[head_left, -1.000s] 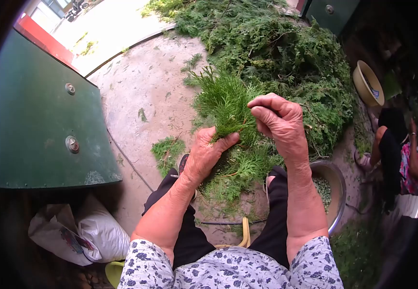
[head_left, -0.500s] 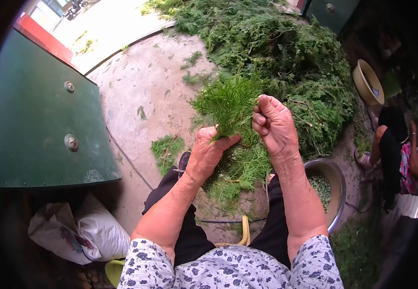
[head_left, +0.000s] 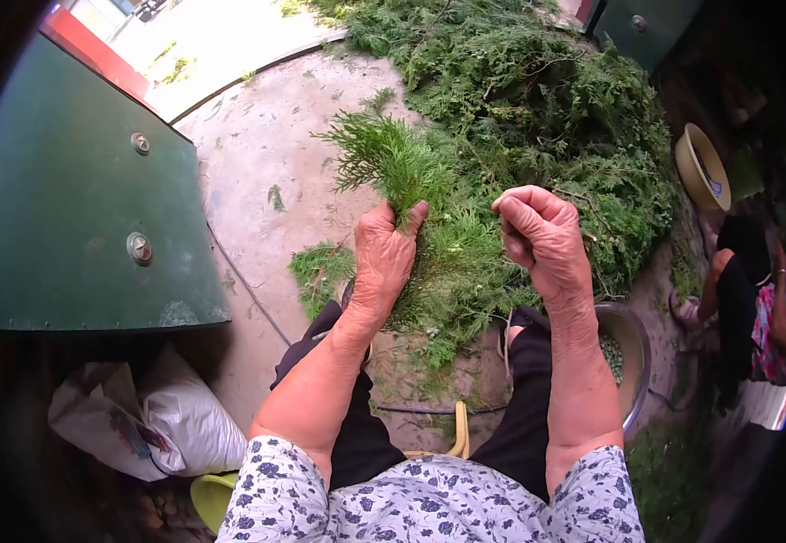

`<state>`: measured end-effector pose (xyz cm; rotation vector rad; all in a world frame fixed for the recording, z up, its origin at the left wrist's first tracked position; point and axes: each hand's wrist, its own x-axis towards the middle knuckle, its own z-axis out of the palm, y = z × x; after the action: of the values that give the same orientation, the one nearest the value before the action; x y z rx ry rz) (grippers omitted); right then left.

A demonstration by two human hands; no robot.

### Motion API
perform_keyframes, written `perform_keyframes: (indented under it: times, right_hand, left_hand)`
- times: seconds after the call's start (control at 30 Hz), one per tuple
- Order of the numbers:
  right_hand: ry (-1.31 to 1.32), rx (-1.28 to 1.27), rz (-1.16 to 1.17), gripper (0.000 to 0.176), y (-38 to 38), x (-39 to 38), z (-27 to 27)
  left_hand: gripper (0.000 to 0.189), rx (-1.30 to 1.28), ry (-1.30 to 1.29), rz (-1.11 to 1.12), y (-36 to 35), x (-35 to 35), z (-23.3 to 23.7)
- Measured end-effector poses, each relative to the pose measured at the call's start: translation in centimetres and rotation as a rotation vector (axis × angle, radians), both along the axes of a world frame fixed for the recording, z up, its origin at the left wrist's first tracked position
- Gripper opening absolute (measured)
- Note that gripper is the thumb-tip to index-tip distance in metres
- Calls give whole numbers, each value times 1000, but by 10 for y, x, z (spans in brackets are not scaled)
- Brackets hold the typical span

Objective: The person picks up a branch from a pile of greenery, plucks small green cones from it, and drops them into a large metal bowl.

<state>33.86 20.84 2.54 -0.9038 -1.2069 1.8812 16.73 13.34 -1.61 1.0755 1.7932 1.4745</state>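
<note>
My left hand [head_left: 385, 252] is closed around a green, feathery evergreen sprig [head_left: 379, 158], which fans upward and left above my fist. To its right, my right hand [head_left: 545, 237] hangs in the air, apart from the sprig, thumb and fingertips pinched together. Whatever lies in that pinch is hidden or too small to name. Loose cut greenery [head_left: 452, 271] lies on the floor below and between my hands. By my right forearm stands a metal basin [head_left: 643, 362] with small pale-green pieces [head_left: 610, 357] in it, partly covered by my arm.
A large heap of evergreen branches [head_left: 538, 109] fills the far right floor. A green metal door panel [head_left: 76, 208] stands on the left, white sacks [head_left: 189, 421] below it. At right are a tan basin [head_left: 685, 167] and a seated person [head_left: 764, 308]. A hose [head_left: 248, 290] crosses the floor.
My left hand has moved up with the sprig, which now leans further left. My right hand has drawn right and slightly down, widening the gap between the hands.
</note>
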Motion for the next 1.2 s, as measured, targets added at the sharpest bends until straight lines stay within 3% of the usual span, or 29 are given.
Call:
perform_keyframes:
  times: [0.17,0.2,0.23,0.33,0.4,0.57,0.8,0.97,1.03,1.1,1.2]
  right_hand:
    - [-15,331,-15,11,-22,-14,13]
    - [-5,413,-1,11,-25,-15,15]
    - [-44,473,20,11,-27,-15,12]
    - [-140,626,-5,15,-29,-25,-2]
    - [-330,854,-39,21,-28,-30,-9]
    - [-450,928,-22,25,-27,-29,-23]
    - [-375,817,-35,20,-28,-32,-22]
    - [-211,782,-93,14,-31,-35,-23]
    - [-185,357,-26,12,-32,-32,-17]
    - [32,28,-38,9,-28,-30,-15]
    - [270,-38,-108,11,-17,-24,-17]
  left_hand:
    - [18,-183,597,4,2,0,-5]
    - [8,-136,743,9,1,6,2]
    - [8,-136,742,4,-1,9,2]
    - [8,-115,1082,-52,-3,12,-1]
    - [7,-68,1107,-69,-3,15,2]
    - [7,-37,1108,-110,-3,14,1]
    - [7,-56,1067,-139,-4,13,3]
    - [7,-165,785,-192,-5,15,11]
    - [9,-165,761,-187,-4,16,10]
    - [12,-165,737,-183,-2,13,5]
    - [23,-95,607,-43,-2,8,-2]
